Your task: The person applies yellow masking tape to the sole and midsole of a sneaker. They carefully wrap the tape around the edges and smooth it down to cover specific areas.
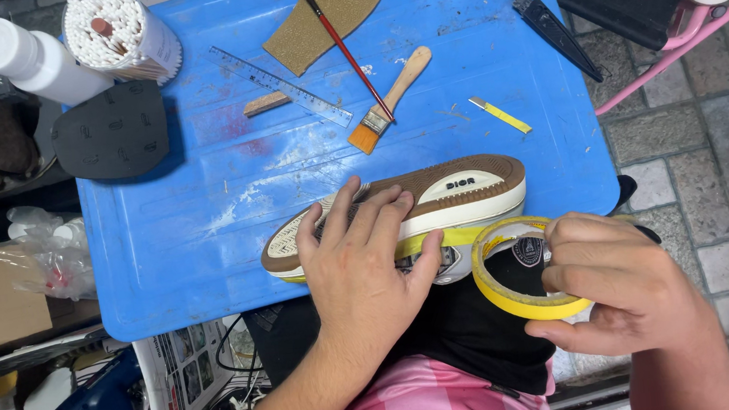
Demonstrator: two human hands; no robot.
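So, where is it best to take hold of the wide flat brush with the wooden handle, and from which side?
Grip the wide flat brush at the middle of its bare wooden handle, coming from the upper right. The handle points that way, free of other things, while the orange bristles lie at the lower left and the thin red-handled brush crosses near the ferrule.

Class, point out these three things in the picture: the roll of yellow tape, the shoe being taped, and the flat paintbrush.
roll of yellow tape (514,303), head view, lower rim.
shoe (468,185), head view, heel of the sole.
flat paintbrush (390,97), head view, wooden handle.
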